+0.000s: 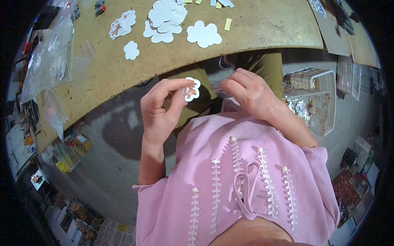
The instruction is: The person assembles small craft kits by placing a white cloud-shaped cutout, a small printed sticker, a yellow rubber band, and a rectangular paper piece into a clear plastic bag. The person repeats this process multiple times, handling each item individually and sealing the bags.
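My left hand pinches a small cloud-shaped card with a brown printed figure, held below the table edge in front of my pink top. My right hand is close beside it, its fingers closed on a small clear plastic sleeve. The two hands nearly touch. On the brown table above lie a pile of white cloud-shaped cutouts, one large single cloud cutout, a small one and a printed one.
Clear plastic bags lie along the table's left side. A white wire basket with shiny packets stands on the floor to my right. Boxes and packets crowd the floor at lower left and far right.
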